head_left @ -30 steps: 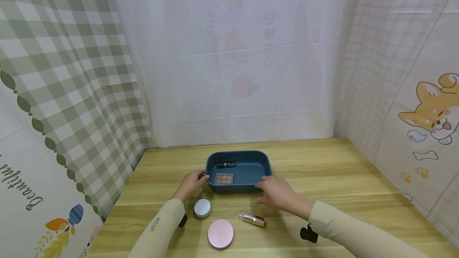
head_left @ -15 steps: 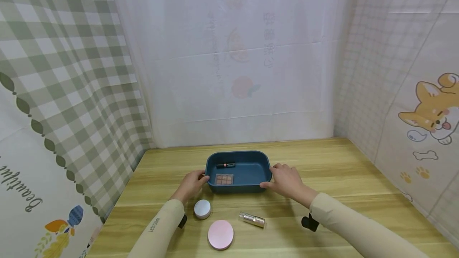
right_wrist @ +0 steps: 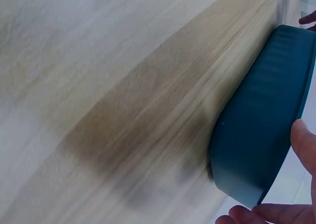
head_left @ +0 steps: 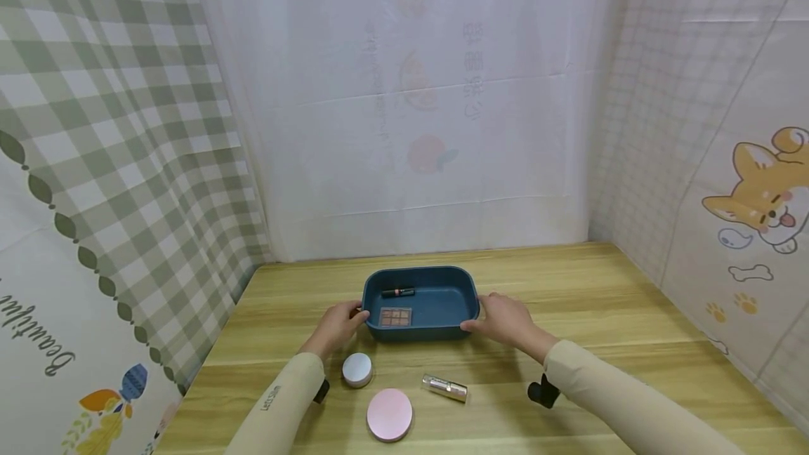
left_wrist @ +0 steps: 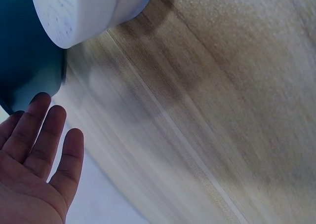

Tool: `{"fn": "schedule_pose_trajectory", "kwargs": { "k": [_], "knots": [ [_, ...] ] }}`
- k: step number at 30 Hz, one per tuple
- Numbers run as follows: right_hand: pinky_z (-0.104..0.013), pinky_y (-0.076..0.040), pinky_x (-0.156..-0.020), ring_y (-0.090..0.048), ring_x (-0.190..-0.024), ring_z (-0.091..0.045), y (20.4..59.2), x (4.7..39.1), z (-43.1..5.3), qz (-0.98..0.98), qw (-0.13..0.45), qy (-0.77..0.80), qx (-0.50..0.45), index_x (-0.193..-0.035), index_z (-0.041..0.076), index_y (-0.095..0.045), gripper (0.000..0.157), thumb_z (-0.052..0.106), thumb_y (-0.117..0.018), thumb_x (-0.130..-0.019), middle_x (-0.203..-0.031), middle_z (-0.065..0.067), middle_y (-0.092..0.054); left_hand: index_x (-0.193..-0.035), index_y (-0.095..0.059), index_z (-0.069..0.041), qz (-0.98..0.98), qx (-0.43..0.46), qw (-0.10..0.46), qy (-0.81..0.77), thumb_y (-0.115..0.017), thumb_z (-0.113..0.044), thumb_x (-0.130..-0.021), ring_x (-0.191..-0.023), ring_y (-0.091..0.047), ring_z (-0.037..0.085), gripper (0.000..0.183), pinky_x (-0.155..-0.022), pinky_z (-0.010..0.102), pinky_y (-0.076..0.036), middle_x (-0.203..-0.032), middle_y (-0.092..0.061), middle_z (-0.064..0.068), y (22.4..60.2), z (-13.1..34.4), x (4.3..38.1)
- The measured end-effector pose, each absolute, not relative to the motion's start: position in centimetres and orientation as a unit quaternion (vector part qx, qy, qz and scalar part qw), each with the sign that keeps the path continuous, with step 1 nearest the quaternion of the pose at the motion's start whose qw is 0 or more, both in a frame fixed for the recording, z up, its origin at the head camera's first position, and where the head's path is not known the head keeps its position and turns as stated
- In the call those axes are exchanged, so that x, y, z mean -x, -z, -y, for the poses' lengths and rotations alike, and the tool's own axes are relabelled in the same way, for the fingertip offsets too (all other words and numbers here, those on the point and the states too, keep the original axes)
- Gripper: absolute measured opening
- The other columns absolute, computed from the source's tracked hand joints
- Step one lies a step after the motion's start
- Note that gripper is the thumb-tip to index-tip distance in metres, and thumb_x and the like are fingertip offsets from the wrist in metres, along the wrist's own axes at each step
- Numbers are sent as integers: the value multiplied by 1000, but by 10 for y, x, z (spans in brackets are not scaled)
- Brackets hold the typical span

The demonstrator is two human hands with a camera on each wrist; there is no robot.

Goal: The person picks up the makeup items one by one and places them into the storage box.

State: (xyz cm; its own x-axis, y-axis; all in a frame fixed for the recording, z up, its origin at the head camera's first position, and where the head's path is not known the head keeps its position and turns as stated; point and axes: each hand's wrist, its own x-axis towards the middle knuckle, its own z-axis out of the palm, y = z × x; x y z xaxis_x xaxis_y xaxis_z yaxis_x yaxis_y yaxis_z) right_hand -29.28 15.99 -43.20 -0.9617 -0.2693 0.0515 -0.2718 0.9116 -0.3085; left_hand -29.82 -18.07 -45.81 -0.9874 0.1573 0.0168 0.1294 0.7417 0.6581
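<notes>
A dark blue rectangular bin (head_left: 442, 333) stands on the wooden table in the head view. Inside lie a black lipstick tube (head_left: 398, 292) and a small eyeshadow palette (head_left: 395, 316). At its left front corner rests my left hand (head_left: 337, 325); the left wrist view shows its fingers (left_wrist: 73, 157) fairly straight, the thumb out of sight. My right hand (head_left: 508, 318) grips the right front corner, thumb on the front wall and fingers round the end wall, as the right wrist view shows. Nearer me lie a white round jar (head_left: 357, 369), a pink round compact (head_left: 389, 414) and a capped lipstick (head_left: 445, 387).
The wooden table (head_left: 569, 286) meets a white cloth (head_left: 404, 160) at the back. A green checked cloth (head_left: 139, 90) hangs on the left, and a patterned cloth (head_left: 695, 181) with a cartoon dog on the right.
My right hand has moved right from the bin's front edge to its right corner and taken hold there. The left hand, the bin and the cosmetics have hardly moved.
</notes>
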Motion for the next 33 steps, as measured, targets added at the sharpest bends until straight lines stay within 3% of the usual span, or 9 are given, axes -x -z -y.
{"fn": "schedule_pose_trajectory", "kwargs": {
  "k": [4,9,14,27,33],
  "knots": [
    [-51,-54,-77,-65,-98,-35,433,293,-161,968,-15,-218,-122,-132,-7,-57,72,45,-76,-85,-111,-19,-68,-128,-61,4,-933,-80,17,-350,-58,-20,-102,-108,-62,31,36,-93,49,-49,-117,-66,16,458,181,298],
    [-46,-53,-76,-66,-89,-27,434,295,-160,958,-18,-269,-101,-130,-8,-59,56,31,-71,-91,-98,-11,-70,-129,-61,4,-933,-78,20,-350,-58,-21,-102,-108,-61,31,37,-93,49,-49,-118,-66,16,458,181,298],
    [-48,-53,-83,-66,-98,-34,434,295,-159,944,-25,-320,-76,-125,-12,-60,48,22,-70,-92,-105,-19,-70,-130,-60,5,-935,-75,21,-347,-57,-21,-102,-110,-61,31,38,-94,50,-49,-120,-65,17,458,181,297],
    [-48,-52,-86,-64,-105,-37,439,297,-158,939,-30,-337,-54,-127,-12,-59,48,20,-70,-93,-113,-23,-67,-132,-59,4,-930,-81,17,-359,-56,-21,-103,-112,-61,34,39,-94,51,-49,-122,-64,19,461,186,290],
    [-46,-53,-83,-67,-91,-27,438,297,-156,936,-29,-348,-48,-126,-13,-59,47,18,-70,-93,-105,-18,-70,-134,-57,3,-927,-90,21,-363,-57,-23,-102,-109,-61,31,42,-92,49,-50,-121,-64,17,463,192,284]
  ]
}}
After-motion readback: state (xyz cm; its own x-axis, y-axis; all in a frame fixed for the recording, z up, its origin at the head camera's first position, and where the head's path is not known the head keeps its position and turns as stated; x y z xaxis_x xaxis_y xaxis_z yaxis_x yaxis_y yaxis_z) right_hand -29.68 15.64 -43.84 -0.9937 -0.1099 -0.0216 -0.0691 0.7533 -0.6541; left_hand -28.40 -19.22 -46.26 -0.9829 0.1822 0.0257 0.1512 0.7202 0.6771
